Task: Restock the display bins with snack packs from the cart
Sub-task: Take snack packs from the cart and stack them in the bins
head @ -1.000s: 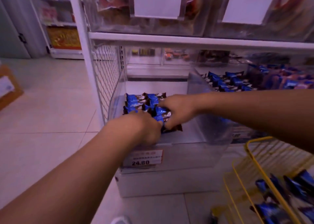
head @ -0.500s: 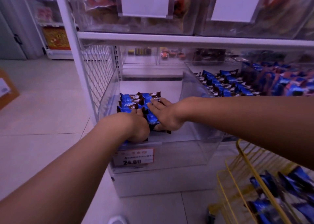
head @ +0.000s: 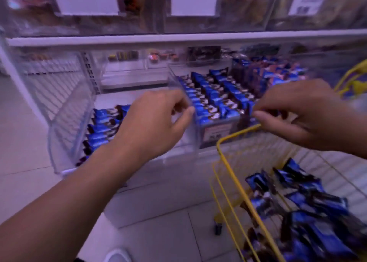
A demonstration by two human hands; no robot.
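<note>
Both hands empty, fingers loosely curled. Right hand [head: 303, 114] nearer cart [head: 234, 140]; snack packs [head: 309, 198] lie below-right of it.

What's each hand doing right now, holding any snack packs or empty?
Left hand: fingers loosely curled, holding nothing, above the left bin.
Right hand: fingers loosely curled, apparently empty, over the cart.

Dim violet-tinted light, heavy motion blur, soft focus, wide-angle edge distortion
</note>
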